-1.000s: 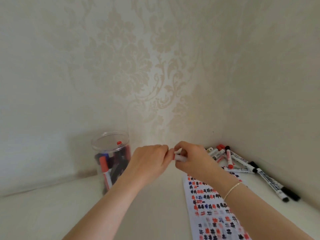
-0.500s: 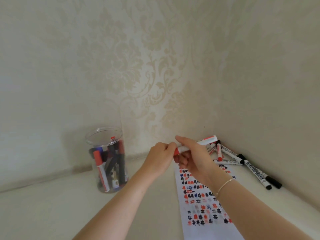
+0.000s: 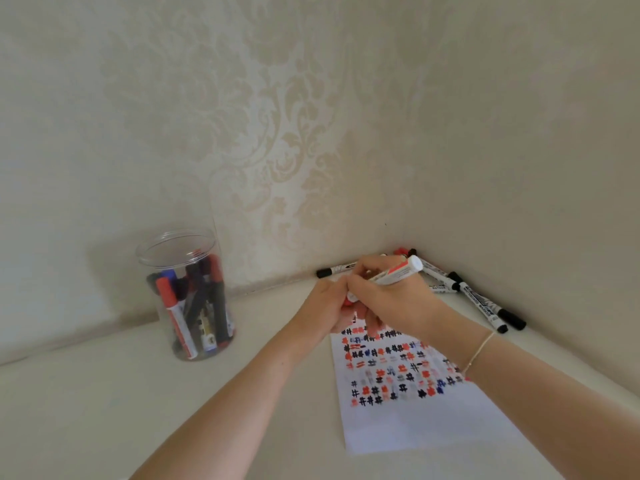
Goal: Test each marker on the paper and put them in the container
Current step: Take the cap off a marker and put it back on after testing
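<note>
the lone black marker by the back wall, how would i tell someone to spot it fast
Start at the corner where the two walls meet, where loose markers lie in a pile. Follow the foot of the back wall left, past the right hand. The black-capped marker lies there flat along the wall, alone, cap pointing left toward the clear container.

Tip of the white red-labelled marker is hidden between the right hand and left hand; can't tell if it touches the white paper sheet. Far edge of the sheet is covered by both hands. Several hash marks on it are blurred (colours unclear). Loose markers at the desk's far right corner are partly behind the right hand, print unreadable. Both forearms are cut off by the bottom edge.
</note>
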`<state>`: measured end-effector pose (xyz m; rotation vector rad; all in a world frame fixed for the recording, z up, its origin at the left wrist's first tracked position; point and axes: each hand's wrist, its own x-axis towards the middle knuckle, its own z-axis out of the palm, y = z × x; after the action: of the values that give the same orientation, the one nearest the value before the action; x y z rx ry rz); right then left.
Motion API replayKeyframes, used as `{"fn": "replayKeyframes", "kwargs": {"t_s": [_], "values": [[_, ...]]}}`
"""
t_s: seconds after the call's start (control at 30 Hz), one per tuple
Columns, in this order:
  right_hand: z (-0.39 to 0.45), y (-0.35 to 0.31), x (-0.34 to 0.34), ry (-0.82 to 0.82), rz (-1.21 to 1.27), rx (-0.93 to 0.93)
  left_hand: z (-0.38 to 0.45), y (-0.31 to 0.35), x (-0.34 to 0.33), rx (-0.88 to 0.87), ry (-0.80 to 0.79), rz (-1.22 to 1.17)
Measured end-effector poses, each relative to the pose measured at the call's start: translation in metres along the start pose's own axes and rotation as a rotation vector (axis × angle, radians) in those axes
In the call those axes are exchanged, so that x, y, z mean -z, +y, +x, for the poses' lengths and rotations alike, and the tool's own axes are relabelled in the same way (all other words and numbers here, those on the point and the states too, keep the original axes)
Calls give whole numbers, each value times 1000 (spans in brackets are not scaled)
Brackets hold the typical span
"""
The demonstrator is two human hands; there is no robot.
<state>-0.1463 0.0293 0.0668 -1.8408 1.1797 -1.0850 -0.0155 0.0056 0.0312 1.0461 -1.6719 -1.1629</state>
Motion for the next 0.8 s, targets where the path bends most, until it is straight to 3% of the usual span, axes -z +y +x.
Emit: {"fn": "replayKeyframes", "kwargs": {"t_s": [0.2, 0.33, 0.43, 0.57, 0.67, 0.8], "values": [[-13, 7, 29, -62, -153, 33, 18, -1, -15, 108, -206, 66], [-23, 10, 62, -24, -125, 52, 20, -21, 11, 210, -132, 234], [-26, 22, 70, 45, -62, 27, 22, -21, 6, 159, -75, 350], [-31, 48, 65, 75, 119, -160, 34, -17, -19, 64, -26, 472], [-44, 72, 67, 131, 267, -343, 39, -27, -34, 30, -18, 741], [-65, 97, 57, 278, 287, -476, 35, -43, -53, -53, -6, 959]]}}
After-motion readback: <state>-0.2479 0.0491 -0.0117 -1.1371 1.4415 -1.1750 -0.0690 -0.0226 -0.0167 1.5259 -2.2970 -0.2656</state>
